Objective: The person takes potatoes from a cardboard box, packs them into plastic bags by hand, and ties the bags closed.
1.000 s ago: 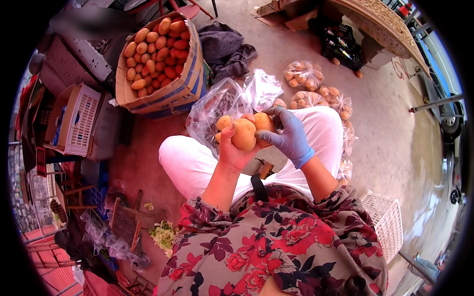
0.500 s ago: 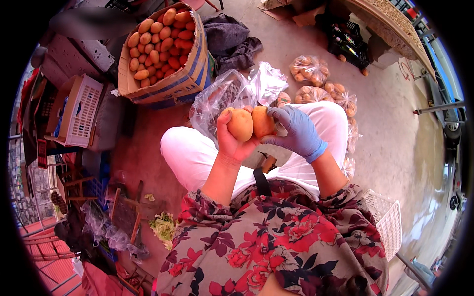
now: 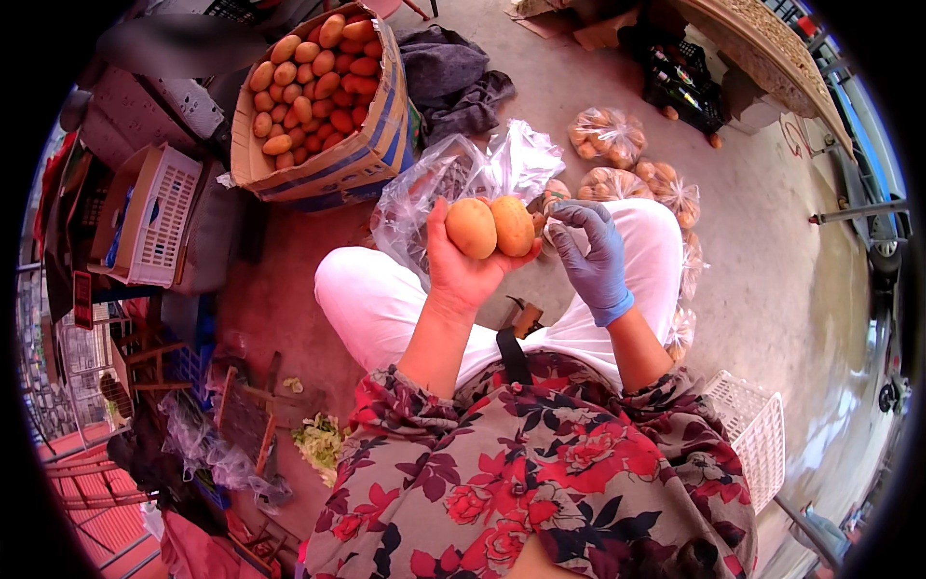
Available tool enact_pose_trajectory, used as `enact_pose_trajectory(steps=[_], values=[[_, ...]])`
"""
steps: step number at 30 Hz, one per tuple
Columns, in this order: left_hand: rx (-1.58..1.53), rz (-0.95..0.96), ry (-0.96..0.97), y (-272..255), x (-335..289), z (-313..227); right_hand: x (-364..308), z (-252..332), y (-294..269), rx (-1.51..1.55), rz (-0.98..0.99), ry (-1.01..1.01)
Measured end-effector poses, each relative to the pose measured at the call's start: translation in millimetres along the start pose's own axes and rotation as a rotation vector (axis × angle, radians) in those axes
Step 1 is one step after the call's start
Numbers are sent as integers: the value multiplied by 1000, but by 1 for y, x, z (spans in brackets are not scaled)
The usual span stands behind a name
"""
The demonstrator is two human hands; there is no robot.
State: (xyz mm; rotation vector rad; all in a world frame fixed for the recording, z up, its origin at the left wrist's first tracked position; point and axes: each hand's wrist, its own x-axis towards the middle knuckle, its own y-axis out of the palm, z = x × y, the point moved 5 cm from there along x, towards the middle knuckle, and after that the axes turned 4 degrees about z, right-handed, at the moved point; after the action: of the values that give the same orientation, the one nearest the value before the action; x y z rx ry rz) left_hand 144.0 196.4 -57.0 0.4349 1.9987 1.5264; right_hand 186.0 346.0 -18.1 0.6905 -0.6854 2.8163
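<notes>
My bare left hand (image 3: 466,270) cradles two smooth yellow-brown potatoes side by side above my lap. One potato (image 3: 471,229) rests toward the thumb, the other potato (image 3: 512,226) toward the fingertips. Just right of them is my right hand (image 3: 592,253) in a blue glove, apart from both potatoes. Its thumb and fingertips come together in a pinch; a small pale bit shows there, too small to name. Behind the hands lie a clear plastic bag (image 3: 417,198) and a crumpled white bag (image 3: 526,162).
A tall cardboard box (image 3: 338,174) full of potatoes stands at the far left, beside dark cloth (image 3: 449,72). Tied clear bags of potatoes (image 3: 606,135) sit beyond my right knee. A white plastic basket (image 3: 762,439) is at my right, a white crate (image 3: 164,217) at far left.
My right hand has let go of the right potato and drawn a little to the right, its fingertips pinched. The left hand keeps both potatoes, now more fully in view.
</notes>
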Motion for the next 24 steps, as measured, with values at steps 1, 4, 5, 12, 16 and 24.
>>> enact_pose_trajectory(steps=[1, 4, 5, 12, 16, 24], values=[[21, -23, 2, 0, -1, 0, 1, 3, -1, -70, -25, -15], [142, -17, -23, 6, -2, 6, 5, 28, 9, -126, 67, -140], [142, -16, -19, 3, 0, 7, 6, 29, 13, -125, 69, -143], [140, -62, 45, -7, 4, 8, 4, 32, 35, -347, 188, -348], [174, -157, 68, -20, 5, 7, 0, 29, 42, -403, 203, -380], [188, -262, -63, -41, 11, 42, -16, -3, 35, -326, 365, -234]])
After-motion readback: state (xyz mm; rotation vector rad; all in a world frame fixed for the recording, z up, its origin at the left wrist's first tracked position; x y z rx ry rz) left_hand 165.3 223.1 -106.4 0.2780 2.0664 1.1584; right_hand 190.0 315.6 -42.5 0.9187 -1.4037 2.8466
